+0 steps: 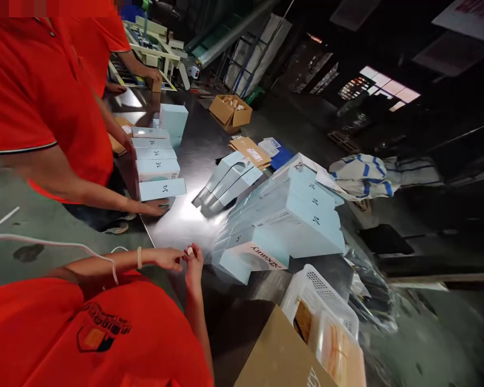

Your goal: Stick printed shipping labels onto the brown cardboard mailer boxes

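My left hand, with a pale band around its wrist, reaches over the near edge of the table. Its fingers are drawn together and almost meet my right hand. The right hand is raised with bent fingers. A small white piece shows at its fingertips; I cannot make out what it is. Just right of the hands, a light-blue box lies at the near end of a large stack of light-blue boxes. Between my hands and the boxes is the shiny metal table.
Left, a co-worker in a red shirt holds a row of light-blue boxes; another person stands behind. An open carton stands at the far side. Near me are a cardboard box and white plastic basket.
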The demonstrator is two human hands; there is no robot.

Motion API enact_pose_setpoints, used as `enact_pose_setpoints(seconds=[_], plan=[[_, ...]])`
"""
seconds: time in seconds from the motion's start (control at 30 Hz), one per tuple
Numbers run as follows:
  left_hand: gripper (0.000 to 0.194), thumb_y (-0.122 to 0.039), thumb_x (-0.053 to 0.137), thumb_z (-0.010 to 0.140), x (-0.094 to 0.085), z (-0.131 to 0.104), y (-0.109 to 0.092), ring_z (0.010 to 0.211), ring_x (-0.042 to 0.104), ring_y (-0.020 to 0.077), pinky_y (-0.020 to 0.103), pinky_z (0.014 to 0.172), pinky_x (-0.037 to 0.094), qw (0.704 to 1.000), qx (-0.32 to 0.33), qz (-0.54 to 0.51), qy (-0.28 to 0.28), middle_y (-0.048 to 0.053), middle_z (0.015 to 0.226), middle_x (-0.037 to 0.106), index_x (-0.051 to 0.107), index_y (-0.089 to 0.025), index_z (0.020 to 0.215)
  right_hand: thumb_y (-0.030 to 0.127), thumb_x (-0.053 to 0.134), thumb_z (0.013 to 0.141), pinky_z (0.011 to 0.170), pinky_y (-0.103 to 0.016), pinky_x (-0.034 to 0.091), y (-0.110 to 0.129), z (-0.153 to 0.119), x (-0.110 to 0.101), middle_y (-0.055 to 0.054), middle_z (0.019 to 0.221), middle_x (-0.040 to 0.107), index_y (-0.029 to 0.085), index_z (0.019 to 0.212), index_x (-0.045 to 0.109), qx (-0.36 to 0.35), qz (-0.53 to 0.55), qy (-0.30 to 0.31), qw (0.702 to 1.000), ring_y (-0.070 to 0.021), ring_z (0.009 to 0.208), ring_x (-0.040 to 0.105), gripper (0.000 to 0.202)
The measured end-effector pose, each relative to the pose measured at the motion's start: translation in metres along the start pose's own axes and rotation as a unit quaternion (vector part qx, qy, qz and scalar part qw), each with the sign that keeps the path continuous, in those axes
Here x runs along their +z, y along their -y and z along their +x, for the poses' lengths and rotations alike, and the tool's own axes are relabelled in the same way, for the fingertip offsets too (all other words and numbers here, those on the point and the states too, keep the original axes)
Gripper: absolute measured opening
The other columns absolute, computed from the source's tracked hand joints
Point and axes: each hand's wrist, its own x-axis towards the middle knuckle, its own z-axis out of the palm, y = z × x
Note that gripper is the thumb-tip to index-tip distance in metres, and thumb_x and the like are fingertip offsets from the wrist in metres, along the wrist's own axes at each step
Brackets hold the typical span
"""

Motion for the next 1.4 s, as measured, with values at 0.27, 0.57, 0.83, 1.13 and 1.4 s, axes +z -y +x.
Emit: enact_pose_setpoints(seconds=[0.27, 0.57, 0.83, 1.13, 1.4], plan=[[0.025, -0.024, 0.078, 0.084, -0.011, -0.003, 0.006, 0.096, 0.076, 0.0289, 0.035, 0.088, 0.057, 1.000, 0.015, -0.004, 0.016, 0.006, 0.100, 0.078, 0.074, -0.025, 0.109, 0.054, 0.084, 0.065, 0.080, -0.034, 0.059, -0.012, -0.010, -0.009, -0.007, 0.107, 0.076, 0.022, 0.107, 0.071, 0.023, -0.023, -0.048, 0.998, -0.0256, 0.099, 0.072, 0.054], [0.031, -0.038, 0.077, 0.083, -0.030, -0.020, 0.033, 0.099, 0.075, 0.0304, 0.036, 0.092, 0.055, 0.999, 0.011, -0.026, 0.028, 0.005, 0.101, 0.078, 0.075, -0.028, 0.111, 0.043, 0.083, 0.065, 0.071, -0.031, 0.054, -0.004, -0.017, 0.011, -0.003, 0.092, 0.077, 0.022, 0.101, 0.073, 0.024, -0.045, -0.060, 0.997, -0.0216, 0.083, 0.069, 0.042], [0.049, -0.053, 0.074, 0.076, -0.033, -0.013, 0.053, 0.087, 0.071, 0.0295, 0.037, 0.083, 0.053, 0.999, -0.012, -0.029, 0.040, 0.008, 0.095, 0.074, 0.073, -0.022, 0.113, 0.043, 0.087, 0.063, 0.070, -0.030, 0.055, 0.002, -0.018, 0.018, -0.003, 0.092, 0.078, 0.021, 0.099, 0.077, 0.005, -0.002, -0.101, 0.995, -0.0229, 0.086, 0.071, 0.043], [0.048, -0.053, 0.072, 0.076, -0.017, -0.008, 0.042, 0.099, 0.075, 0.0327, 0.037, 0.090, 0.055, 0.997, 0.012, 0.010, 0.073, 0.009, 0.101, 0.080, 0.075, -0.025, 0.114, 0.039, 0.085, 0.060, 0.069, -0.028, 0.052, -0.005, -0.036, 0.003, -0.005, 0.097, 0.076, 0.020, 0.100, 0.075, 0.003, 0.025, -0.119, 0.993, -0.0236, 0.089, 0.071, 0.045], [0.056, -0.051, 0.068, 0.080, -0.005, 0.006, 0.014, 0.109, 0.075, 0.0339, 0.036, 0.095, 0.055, 0.993, 0.043, 0.014, 0.111, 0.013, 0.118, 0.080, 0.073, -0.021, 0.127, 0.037, 0.081, 0.067, 0.076, -0.031, 0.058, -0.012, -0.063, -0.026, -0.006, 0.102, 0.080, 0.022, 0.103, 0.077, -0.043, 0.036, -0.151, 0.987, -0.0247, 0.093, 0.073, 0.039]])
